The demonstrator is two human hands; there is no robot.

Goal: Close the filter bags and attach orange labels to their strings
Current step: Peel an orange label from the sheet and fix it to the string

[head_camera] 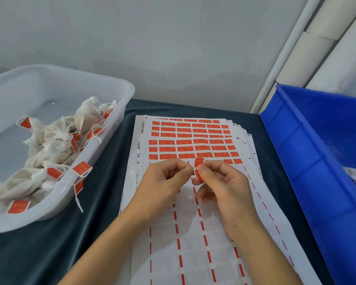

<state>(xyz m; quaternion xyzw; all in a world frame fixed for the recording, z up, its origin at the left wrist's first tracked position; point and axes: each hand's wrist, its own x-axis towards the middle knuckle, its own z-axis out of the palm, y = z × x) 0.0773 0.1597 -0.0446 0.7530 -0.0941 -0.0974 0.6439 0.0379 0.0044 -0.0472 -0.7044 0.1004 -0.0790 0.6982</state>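
Covering the dark teal cloth-topped table (103,202), white sticker sheets (185,233) lie between a clear plastic tub (115,128) of tied white filter bags (56,145) and a blue plastic bin (308,161) — above them, right hand (224,188) pinches one orange label (198,168); left hand (164,182) curls beside, fingertips meeting it.

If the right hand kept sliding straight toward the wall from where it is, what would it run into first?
Probably nothing solid: the right hand, pinching an orange label, would pass over the label sheets lying flat ahead. Its height above them is unclear.
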